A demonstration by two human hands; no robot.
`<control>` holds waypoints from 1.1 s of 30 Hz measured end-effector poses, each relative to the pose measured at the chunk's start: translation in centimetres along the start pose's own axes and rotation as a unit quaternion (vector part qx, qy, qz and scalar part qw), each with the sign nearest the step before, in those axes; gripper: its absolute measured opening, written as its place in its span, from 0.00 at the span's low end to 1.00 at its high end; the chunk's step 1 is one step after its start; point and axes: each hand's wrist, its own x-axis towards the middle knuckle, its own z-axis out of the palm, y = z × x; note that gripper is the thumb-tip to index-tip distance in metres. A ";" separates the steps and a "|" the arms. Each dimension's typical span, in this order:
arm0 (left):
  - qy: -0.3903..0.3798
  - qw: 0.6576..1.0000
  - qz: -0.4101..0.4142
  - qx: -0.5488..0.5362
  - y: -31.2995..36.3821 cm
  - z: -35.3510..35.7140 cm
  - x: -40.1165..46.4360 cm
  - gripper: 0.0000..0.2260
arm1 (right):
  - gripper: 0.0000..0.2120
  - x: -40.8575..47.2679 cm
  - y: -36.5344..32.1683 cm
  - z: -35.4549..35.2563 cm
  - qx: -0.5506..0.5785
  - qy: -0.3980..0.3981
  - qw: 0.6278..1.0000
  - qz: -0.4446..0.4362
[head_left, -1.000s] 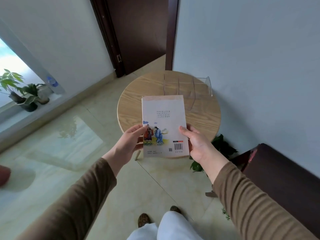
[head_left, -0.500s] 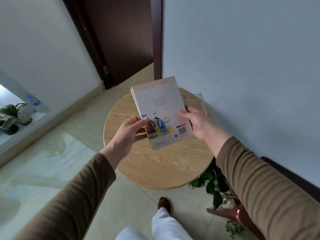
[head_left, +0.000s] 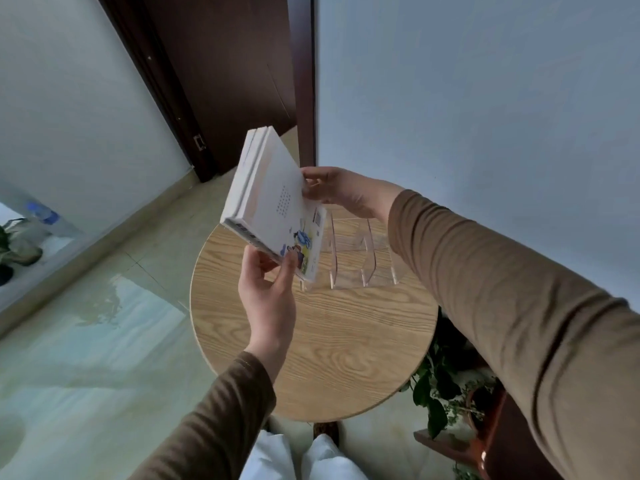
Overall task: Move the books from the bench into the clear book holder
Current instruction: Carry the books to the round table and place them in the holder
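Observation:
I hold a small stack of white books [head_left: 273,202] on edge, tilted, above the round wooden table [head_left: 325,344]. The outer cover shows a colourful drawing near its lower end. My left hand [head_left: 268,289] grips the lower corner from below. My right hand [head_left: 341,190] holds the upper right edge. The clear book holder [head_left: 356,261], with several slots, stands on the table's far side, just right of and below the books. Its left end is hidden behind the books.
A grey wall runs close behind the table, with a dark door [head_left: 221,81] at the back left. A potted plant [head_left: 443,382] sits on the floor under the table's right edge. Another plant and a water bottle [head_left: 45,216] stand on the window ledge at left.
The books have turned from flat and face-up to standing on edge and have moved forward over the holder's left end. I have stepped closer to the table.

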 end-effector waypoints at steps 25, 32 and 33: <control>0.083 0.986 -0.145 -0.013 -8.5 6.0 -1.3 0.11 | 0.17 4.1 6.0 -0.3 -0.173 -0.022 0.983 0.058; 0.095 0.978 -0.188 0.002 -10.0 6.2 -1.2 0.12 | 0.20 4.5 5.7 0.0 -0.213 -0.023 0.973 0.085; 0.094 0.976 -0.195 0.003 -10.2 6.2 -1.2 0.13 | 0.21 4.6 5.5 0.0 -0.230 -0.025 0.969 0.082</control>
